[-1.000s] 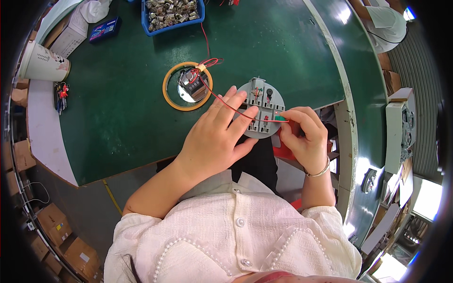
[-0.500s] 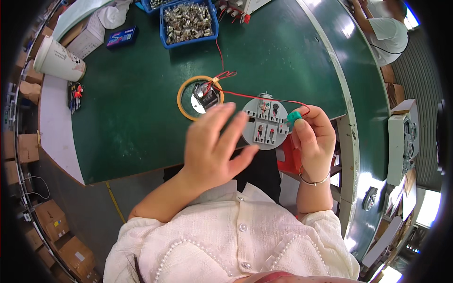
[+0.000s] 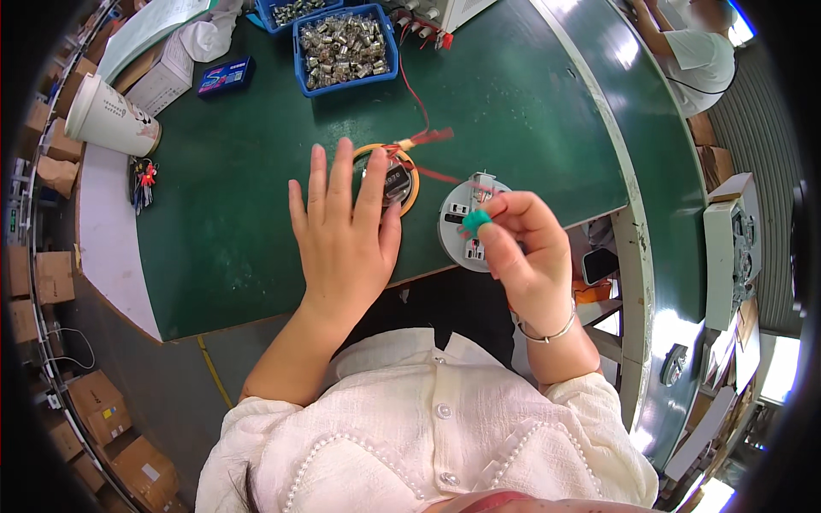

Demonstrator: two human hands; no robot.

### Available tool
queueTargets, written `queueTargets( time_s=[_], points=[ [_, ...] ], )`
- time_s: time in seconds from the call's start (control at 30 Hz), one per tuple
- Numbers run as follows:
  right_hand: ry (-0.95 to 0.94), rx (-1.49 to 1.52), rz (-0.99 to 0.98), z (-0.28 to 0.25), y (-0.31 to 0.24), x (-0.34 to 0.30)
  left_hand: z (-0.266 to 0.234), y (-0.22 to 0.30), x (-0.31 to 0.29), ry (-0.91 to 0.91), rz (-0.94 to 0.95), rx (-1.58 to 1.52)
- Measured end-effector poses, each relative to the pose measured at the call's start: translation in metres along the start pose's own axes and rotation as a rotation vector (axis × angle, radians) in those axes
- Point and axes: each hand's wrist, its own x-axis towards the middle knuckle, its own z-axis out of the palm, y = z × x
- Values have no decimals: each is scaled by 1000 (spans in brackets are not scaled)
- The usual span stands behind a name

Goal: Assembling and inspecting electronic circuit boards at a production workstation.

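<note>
My right hand (image 3: 532,250) pinches a small green plug (image 3: 475,223) with metal prongs. It hovers over a round grey socket plate (image 3: 450,238), which lies near the table's front edge and is partly hidden by the fingers. Thin red wire (image 3: 434,174), blurred, runs from the plug side toward a tied wire bundle (image 3: 404,145). My left hand (image 3: 342,248) is open, fingers spread, reaching over an orange ring (image 3: 414,195). Inside that ring sits a dark meter-like block (image 3: 397,181), partly covered by the fingers; whether they touch it I cannot tell.
Blue bins (image 3: 349,91) of small metal parts stand at the back, beside a device with red clips (image 3: 445,40). A paper cup (image 3: 115,118), a blue box (image 3: 224,76) and small leads (image 3: 144,184) are at the left. Another person (image 3: 701,73) is at far right.
My right hand has carried the green plug leftward, from the plate's right side to over its middle. My left hand has moved left and away from the plate, its fingers now over the ring.
</note>
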Motion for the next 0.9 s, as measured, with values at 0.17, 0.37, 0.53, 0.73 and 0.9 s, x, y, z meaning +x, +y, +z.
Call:
queueTargets(
  time_s=[0.17, 0.37, 0.53, 0.73, 0.9],
  points=[
    [-167, -450, -125, -5, -11, -18, -6, 2, -14, 111, -2, -328],
    [-90, -1094, -332, -27, 5, -27, -8, 0, -4, 155, 22, -393],
    [72, -1249, -263, -67, 15, -16, -3, 7, 7, 146, -16, -267],
    [274, -1374, -168, -104, 15, 2, -18, 2, 25, 46, -12, -213],
    [373, -1547, -153, -156, 29, 31, -22, 1, 48, 128, -33, -332]
  ],
)
